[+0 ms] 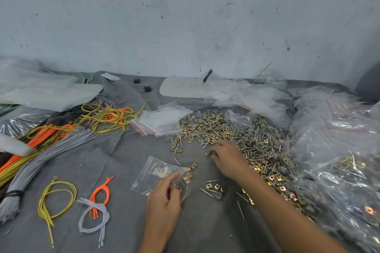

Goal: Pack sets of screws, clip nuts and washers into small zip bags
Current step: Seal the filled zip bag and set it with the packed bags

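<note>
Heap of silver screws, brassy clip nuts, grey washers (246,139): loose on grey cloth (123,222), easily scattered.
Small clear plastic zip bag (156,172): limp, slippery; pinched at its mouth by the left hand (164,201).
Right hand (226,158): curled at the heap's edge, contents unseen; pieces are best pinched singly.

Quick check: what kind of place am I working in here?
Likely a small hand-packing workshop: a hardware heap on grey cloth, stacked zip bags, bundled wires.
</note>
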Demonstrator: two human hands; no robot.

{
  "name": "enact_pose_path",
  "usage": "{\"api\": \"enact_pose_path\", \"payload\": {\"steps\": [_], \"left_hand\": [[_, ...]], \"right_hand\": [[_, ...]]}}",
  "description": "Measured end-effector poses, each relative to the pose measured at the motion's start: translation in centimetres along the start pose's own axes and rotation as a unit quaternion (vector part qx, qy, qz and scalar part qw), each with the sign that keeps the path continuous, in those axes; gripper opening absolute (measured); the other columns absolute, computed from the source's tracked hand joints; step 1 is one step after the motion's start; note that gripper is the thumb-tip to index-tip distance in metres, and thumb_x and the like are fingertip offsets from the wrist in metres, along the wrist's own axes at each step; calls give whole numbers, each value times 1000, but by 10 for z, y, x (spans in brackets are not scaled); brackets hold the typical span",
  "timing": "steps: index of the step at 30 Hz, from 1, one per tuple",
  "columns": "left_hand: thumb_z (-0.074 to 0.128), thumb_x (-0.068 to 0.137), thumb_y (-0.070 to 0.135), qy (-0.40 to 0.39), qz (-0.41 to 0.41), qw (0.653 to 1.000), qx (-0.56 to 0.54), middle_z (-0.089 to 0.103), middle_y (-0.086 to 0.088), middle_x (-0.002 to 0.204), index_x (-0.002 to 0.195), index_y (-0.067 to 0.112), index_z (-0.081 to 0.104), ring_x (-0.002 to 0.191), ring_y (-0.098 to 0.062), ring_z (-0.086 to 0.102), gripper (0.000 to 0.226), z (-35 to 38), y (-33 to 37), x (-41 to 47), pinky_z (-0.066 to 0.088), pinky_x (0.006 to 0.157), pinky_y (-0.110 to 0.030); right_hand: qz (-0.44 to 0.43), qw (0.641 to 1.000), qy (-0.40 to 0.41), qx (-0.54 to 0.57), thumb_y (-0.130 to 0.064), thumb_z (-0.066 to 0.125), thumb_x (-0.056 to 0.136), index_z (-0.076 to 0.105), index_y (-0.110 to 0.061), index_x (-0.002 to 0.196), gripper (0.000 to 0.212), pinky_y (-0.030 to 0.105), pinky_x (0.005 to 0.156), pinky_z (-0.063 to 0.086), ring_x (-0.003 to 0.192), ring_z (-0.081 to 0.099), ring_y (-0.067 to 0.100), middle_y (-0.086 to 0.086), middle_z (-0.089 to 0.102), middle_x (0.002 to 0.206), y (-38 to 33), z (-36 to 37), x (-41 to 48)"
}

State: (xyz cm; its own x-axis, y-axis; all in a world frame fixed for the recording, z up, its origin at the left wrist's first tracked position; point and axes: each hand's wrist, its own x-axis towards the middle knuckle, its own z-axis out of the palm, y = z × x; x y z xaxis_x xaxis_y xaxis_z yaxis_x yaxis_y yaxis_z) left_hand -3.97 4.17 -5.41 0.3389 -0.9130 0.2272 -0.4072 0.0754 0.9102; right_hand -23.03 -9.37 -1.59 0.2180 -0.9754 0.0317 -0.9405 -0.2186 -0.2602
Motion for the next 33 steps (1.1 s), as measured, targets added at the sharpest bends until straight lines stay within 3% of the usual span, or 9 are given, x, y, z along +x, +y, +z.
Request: {"api": "enact_pose_path", "payload": {"steps": [3,9,14,16,19,22,26,29,33], "left_hand": [[59,93,2,-6,-4,1000,1,72,13,103,116,27,73,85,-1,63,37,0,-1,0,48,77,-22],[58,93,0,-2,4,1000,7,67,24,108,116,23,72,98,15,58,36,0,5,0,41,78,-2],[59,91,-1,0,5,1000,16,68,21,107,114,26,72,98,18,57,37,-1,3,1,40,80,-1],[60,91,-2,0,7,1000,20,69,18,108,114,24,73,98,19,56,37,-1,4,1,40,81,-1],[60,91,-3,1,11,1000,29,69,14,111,115,21,72,100,16,58,36,-1,4,1,38,85,-1],[59,92,-1,-5,7,1000,30,69,9,117,119,20,71,108,-4,61,36,-1,4,0,43,91,-16],[58,93,-1,-9,4,1000,22,69,5,119,121,19,70,110,-11,63,36,-2,5,0,49,96,-32],[57,93,-2,-11,-2,1000,20,70,0,122,122,16,69,112,-16,64,36,-2,3,0,50,100,-40],[57,94,0,-17,-10,1000,16,70,-1,120,121,18,70,107,-18,65,35,-2,-2,2,51,97,-39]], "right_hand": [[-10,1000,12,-9,-22,47,103,64,-22,124,26,39,102,41,122,47,25,1,54,132,5,5,5],[-9,996,52,72,-30,58,99,64,-24,97,8,36,86,47,99,56,19,-5,61,100,3,2,-11],[-47,962,87,256,-33,68,93,71,-30,89,5,14,72,42,80,56,0,-14,59,89,-19,-9,-52],[-79,953,66,285,-30,72,90,73,-29,90,2,15,70,43,77,58,1,-12,64,83,-35,-9,-69],[-134,950,35,280,-20,71,89,75,-26,100,14,15,78,45,82,60,7,-5,64,89,-55,-3,-86],[-150,953,15,262,-16,63,88,66,-27,104,19,19,77,45,80,56,7,-12,56,87,-64,4,-92],[-135,956,7,259,-20,62,89,48,-28,96,18,27,75,48,81,59,7,-11,60,86,-71,12,-95],[-152,961,-2,229,-22,61,92,57,-24,96,6,36,83,50,93,63,15,-5,67,98,-71,13,-95],[-194,957,-38,213,-19,55,97,64,-23,118,23,29,92,47,107,61,17,-2,68,116,-58,11,-103]]}}
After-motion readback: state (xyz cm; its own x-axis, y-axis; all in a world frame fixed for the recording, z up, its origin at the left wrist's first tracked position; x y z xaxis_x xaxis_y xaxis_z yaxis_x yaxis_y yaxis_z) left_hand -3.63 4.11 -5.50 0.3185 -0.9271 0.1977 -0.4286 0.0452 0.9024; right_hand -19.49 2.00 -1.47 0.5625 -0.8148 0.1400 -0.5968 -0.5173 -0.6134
